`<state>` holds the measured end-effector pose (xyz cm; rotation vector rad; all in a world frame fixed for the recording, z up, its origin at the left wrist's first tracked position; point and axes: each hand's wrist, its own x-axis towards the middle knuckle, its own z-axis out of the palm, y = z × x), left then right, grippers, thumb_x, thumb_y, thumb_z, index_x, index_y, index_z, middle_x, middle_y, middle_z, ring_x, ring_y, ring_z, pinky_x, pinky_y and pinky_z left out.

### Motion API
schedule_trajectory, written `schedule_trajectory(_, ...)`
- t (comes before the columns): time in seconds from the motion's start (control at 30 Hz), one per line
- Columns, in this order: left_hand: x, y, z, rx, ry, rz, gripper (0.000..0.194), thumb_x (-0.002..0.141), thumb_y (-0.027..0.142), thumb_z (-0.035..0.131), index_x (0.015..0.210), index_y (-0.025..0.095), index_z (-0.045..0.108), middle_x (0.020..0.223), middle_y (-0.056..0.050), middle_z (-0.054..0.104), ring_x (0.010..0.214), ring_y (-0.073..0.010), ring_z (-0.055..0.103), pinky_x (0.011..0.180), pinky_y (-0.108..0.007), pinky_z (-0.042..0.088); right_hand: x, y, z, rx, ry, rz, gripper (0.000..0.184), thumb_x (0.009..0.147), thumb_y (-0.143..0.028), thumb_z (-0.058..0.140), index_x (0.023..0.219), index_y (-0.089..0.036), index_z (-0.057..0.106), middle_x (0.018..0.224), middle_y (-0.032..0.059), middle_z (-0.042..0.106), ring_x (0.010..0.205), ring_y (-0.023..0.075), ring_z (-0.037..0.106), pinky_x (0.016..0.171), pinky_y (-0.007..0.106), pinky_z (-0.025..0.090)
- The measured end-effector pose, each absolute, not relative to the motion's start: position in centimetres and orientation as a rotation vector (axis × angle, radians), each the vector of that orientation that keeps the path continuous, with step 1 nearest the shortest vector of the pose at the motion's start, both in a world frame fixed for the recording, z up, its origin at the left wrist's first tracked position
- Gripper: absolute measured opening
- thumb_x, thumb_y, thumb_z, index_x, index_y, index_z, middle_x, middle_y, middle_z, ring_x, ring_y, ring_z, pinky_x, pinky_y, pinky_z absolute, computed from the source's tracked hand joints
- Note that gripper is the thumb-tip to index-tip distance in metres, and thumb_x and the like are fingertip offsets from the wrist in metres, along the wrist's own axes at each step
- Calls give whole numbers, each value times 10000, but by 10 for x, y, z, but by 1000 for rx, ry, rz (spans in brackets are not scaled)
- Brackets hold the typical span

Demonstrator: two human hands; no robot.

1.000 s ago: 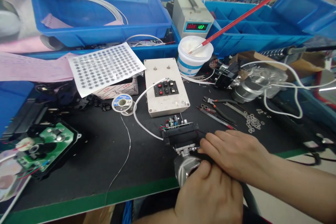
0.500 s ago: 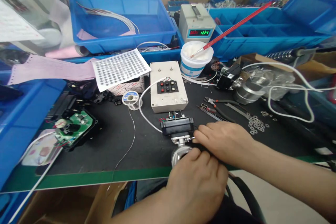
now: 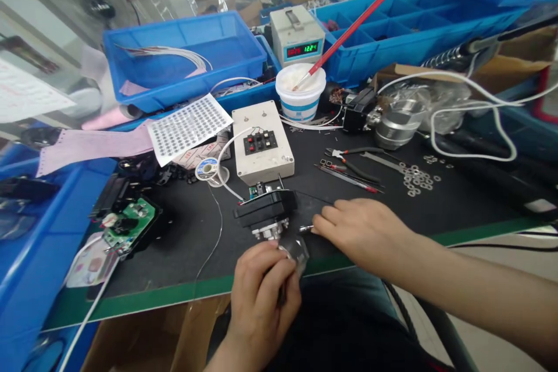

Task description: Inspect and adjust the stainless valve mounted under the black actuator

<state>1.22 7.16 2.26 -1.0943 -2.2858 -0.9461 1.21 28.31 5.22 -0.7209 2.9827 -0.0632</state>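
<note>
Black matte bench [image 3: 457, 209], hands gripping boxy metal-based actuator [image 3: 267, 215]

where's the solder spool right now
In the head view the small round solder wire spool lies on the black mat, left of centre, just left of the beige switch box and below the dotted sticker sheet.

Motorised valve assembly [image 3: 271, 222] now tilted, drawn nearer the tabletop [image 3: 183, 293] edge. Left hand [image 3: 261, 296] grips its metal body lower down; right hand [image 3: 360, 232] has shifted to its side.
</note>
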Motion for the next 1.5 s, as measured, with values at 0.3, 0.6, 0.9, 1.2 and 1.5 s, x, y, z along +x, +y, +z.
schedule_trajectory(0.3,13,73,22,-1021,-2245,-997,165,821,44,552,921,167,598,848,-47,636,892,-182,632,790,-333,574,-5,247,78,-654,2792,128,131,830,-17,630,852,-146,630,796,74,641,715,236,622,498,266,338)
schedule_trajectory(0.6,13,79,23,-1012,-2268,-1038,171,811,33,541,893,170,602,821,-32,647,866,-167,637,784,-310,555,-4,231,84,-618,2836,248,175,725,18,634,757,-146,582,706,79,605,640,241,593,469,288,292)
schedule_trajectory(0.9,10,75,24,-1003,-2267,-1062,177,782,25,563,851,178,618,799,-22,661,846,-156,642,783,-280,562,2,266,46,-833,3139,-12,196,700,5,635,768,-168,573,691,12,564,602,191,545,523,292,276)
schedule_trajectory(1.2,10,83,16,-1068,-2233,-1098,135,790,28,587,847,122,666,838,-45,671,896,-177,621,824,-296,522,-4,241,71,-705,3014,177,204,632,13,598,674,-178,539,621,41,553,548,221,534,465,289,196)
schedule_trajectory(1.5,7,75,15,-1098,-2211,-1133,168,765,17,582,857,136,658,838,-38,667,887,-169,624,814,-289,534,-8,282,18,-931,3071,-288,207,1000,-227,533,815,-175,609,714,4,562,641,182,527,552,296,277)
